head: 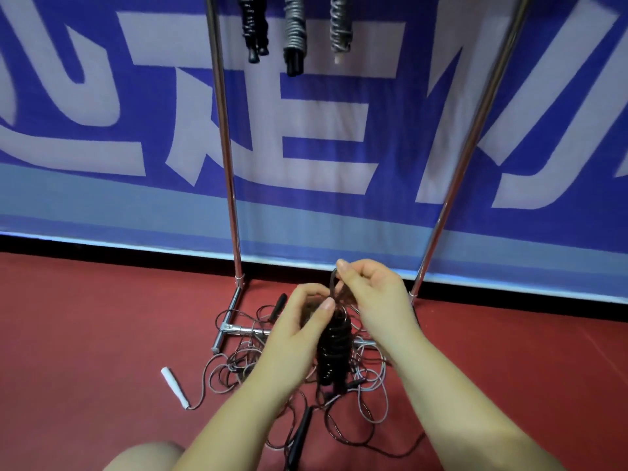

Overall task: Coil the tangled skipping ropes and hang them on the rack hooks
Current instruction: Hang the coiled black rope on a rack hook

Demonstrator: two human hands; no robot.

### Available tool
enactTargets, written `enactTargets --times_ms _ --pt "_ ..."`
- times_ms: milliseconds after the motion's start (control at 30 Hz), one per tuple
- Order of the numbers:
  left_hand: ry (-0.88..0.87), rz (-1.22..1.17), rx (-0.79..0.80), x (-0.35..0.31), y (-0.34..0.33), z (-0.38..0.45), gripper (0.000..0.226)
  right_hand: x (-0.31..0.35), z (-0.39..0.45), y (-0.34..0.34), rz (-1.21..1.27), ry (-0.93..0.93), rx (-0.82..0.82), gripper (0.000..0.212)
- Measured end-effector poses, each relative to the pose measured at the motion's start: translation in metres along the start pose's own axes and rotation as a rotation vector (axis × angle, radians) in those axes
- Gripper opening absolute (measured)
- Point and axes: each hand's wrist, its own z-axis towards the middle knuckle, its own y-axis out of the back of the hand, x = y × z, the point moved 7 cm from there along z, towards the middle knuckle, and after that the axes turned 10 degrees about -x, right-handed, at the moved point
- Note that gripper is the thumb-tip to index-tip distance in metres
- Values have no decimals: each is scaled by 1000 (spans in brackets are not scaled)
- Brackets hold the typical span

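Three coiled bundles [295, 32] hung on rack [227, 158], fourth dark coil [334, 348] pinched in left hand [299, 331] and right hand [377, 297], tangled ropes [234, 368] left on floor.

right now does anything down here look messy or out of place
Yes: a tangle of thin grey and dark skipping ropes sprawls over the red floor and the chrome rack's base bar, one white handle flung out left.

A red floor [85, 317] is stretching across the lower part of the view. Behind it, a blue banner [102, 205] with large pale characters is standing upright, a black strip [136, 248] running along its base.
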Motion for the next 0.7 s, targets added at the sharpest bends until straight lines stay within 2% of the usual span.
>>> enactTargets --times_ms 100,300,467,700 --pt "-53 -1 -79 -30 2 15 21 33 2 -1 -47 100 14 26" --pt "-102 86 -94 -106 0 49 18 107 21 12 -27 201 24 19" --pt "-84 66 -22 -169 -5 79 14 148 37 15 -24 135 158 15" --pt "-177 88 -45 -257 -20 118 17 229 66 30 96 164 172 13"
